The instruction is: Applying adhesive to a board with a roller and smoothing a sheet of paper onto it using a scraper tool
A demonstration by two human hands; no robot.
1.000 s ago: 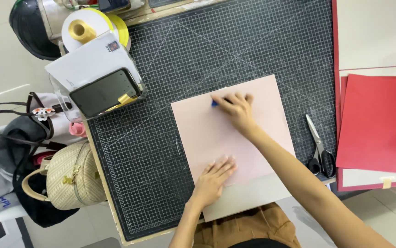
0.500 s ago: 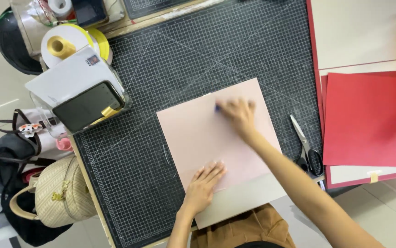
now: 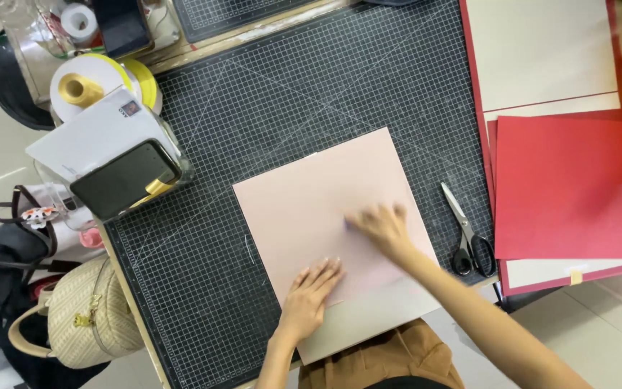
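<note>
A large square sheet of pale pink paper (image 3: 311, 209) lies flat near the middle of the frame, turned a little so its corners point slightly off the grid lines. A small blue object (image 3: 348, 225), mostly hidden and blurred, sits on the sheet's lower right part. The sheet's lower edge overlaps a grey-beige board (image 3: 369, 324) at the bottom centre.

Person, head-camera view from above. Left hand (image 3: 309, 297): bare, no rings, no watch or bracelet visible; fingernails short and plain. Right hand (image 3: 383, 227): bare, motion-blurred, detail of nails unclear. Both forearms uncovered, no sleeves in view. Lower body: tan-brown woven trousers (image 3: 390, 356), creased fabric, showing at the bottom edge.
</note>
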